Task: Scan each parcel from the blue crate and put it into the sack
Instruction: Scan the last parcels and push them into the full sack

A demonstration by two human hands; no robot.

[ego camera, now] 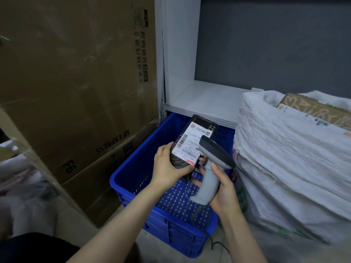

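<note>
The parcel (190, 144) is held over the blue crate (135, 149), left grip (167, 167) clasping its near end, right grip (223, 193) wrapped round the scanner (216, 154) beside its label. The sack (288, 160) crowds the crate's right edge, cardboard boxes (76, 82) its left, a white shelf (207, 100) behind.

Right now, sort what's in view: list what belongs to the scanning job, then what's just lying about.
Job: black parcel held in the left hand; scanner gripped in the right hand; blue crate; white sack.
Lying about: large cardboard boxes; white shelf.
</note>
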